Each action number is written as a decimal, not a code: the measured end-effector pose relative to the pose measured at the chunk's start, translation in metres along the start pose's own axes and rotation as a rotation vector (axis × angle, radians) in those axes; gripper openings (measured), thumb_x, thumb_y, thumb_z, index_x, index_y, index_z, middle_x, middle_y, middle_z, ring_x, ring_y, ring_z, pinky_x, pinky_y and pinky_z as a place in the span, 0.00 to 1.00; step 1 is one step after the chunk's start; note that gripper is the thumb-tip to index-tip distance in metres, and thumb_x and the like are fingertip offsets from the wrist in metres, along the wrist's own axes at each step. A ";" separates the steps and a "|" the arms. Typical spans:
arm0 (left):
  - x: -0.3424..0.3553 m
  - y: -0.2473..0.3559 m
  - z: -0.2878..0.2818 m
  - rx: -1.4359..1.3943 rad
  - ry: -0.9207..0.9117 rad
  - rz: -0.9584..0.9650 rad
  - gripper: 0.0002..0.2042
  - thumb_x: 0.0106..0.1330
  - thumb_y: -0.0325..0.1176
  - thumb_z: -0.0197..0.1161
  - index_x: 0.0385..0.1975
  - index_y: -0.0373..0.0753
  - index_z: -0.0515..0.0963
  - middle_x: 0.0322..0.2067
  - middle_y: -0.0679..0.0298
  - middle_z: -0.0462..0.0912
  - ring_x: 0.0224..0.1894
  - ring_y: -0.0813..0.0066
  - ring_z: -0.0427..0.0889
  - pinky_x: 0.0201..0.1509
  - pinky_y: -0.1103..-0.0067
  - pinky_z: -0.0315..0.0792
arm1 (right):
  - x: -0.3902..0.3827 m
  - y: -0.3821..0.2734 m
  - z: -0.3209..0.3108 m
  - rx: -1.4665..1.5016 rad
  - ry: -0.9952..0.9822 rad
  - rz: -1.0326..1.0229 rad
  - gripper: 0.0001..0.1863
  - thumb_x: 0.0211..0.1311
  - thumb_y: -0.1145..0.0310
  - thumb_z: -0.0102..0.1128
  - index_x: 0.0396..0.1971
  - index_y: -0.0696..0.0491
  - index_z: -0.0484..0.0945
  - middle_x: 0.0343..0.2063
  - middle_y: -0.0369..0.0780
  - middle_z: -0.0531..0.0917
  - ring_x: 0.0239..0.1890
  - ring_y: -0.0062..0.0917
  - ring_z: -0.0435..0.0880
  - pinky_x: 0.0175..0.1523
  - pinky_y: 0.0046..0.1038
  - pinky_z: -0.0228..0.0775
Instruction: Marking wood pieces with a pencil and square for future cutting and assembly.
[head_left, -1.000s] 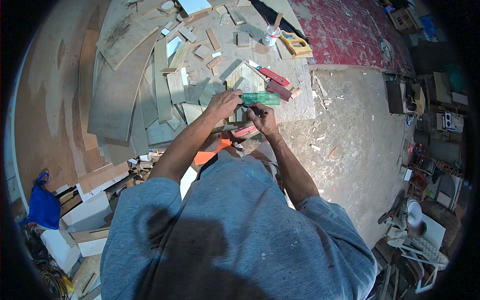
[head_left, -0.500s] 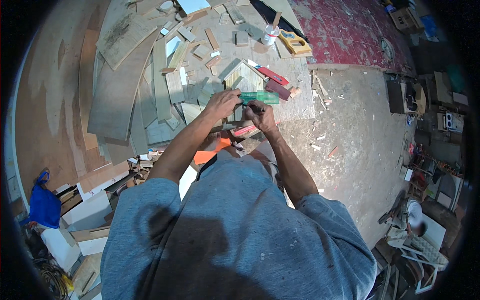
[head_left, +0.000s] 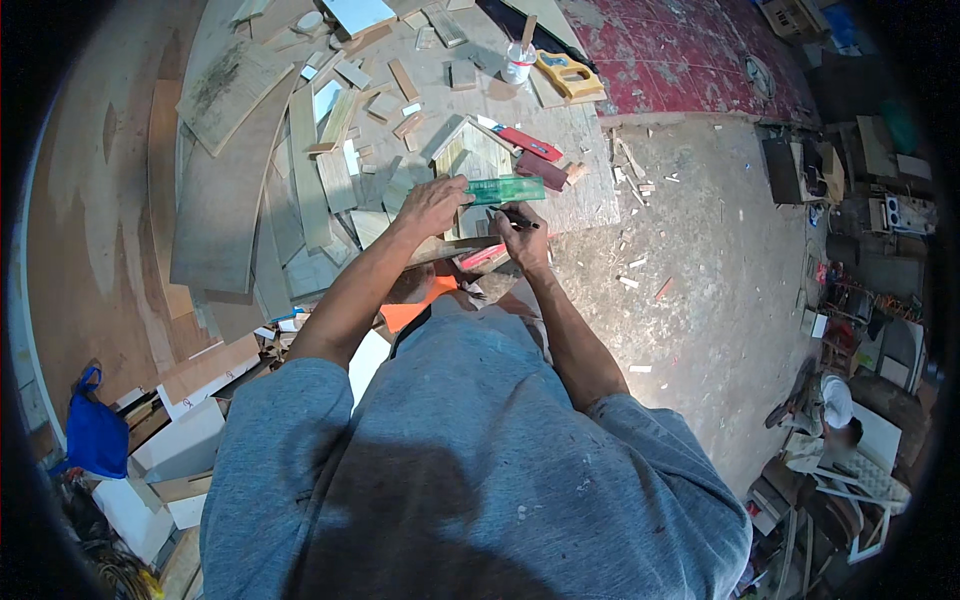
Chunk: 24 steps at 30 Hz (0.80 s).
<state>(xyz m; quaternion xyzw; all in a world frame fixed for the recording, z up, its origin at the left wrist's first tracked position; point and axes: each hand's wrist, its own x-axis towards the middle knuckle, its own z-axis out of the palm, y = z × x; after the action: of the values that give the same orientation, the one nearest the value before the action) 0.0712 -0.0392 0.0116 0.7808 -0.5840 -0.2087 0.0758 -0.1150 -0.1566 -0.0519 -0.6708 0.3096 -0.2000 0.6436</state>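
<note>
My left hand (head_left: 432, 207) presses and grips the left end of a translucent green ruler (head_left: 508, 189) over a pale wooden piece near the bench's front edge. My right hand (head_left: 522, 240) is closed around a thin dark pen or pencil (head_left: 526, 221), just below the ruler's right half. Behind the ruler is a small house-shaped wooden frame (head_left: 474, 143) with a peaked top. A red utility knife (head_left: 527, 140) lies to its right, with a dark red block (head_left: 541, 171) beside it. My fingers partly hide the wood beneath them.
Wood offcuts and boards (head_left: 227, 212) crowd the bench's left side. At the back stand a white cup (head_left: 517, 68) with a stick in it and a yellow-handled saw (head_left: 569, 76). Wood scraps litter the concrete floor (head_left: 690, 230) at right. A person (head_left: 838, 412) sits far right.
My right hand has drawn slightly right and away from the ruler, showing more of the pen or pencil. The left hand stays on the ruler. The whole view has shifted a little.
</note>
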 end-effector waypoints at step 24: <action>-0.003 -0.004 0.007 -0.012 0.038 0.030 0.21 0.56 0.20 0.61 0.49 0.46 0.85 0.45 0.64 0.78 0.52 0.62 0.80 0.54 0.66 0.79 | 0.005 -0.017 0.014 -0.177 0.027 -0.203 0.05 0.63 0.77 0.63 0.37 0.61 0.80 0.26 0.45 0.84 0.29 0.21 0.83 0.36 0.27 0.75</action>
<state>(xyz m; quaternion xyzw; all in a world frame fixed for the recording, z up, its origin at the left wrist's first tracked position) 0.0718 -0.0343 0.0047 0.7752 -0.5930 -0.1962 0.0947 -0.0996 -0.1495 -0.0370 -0.7501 0.2652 -0.2451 0.5541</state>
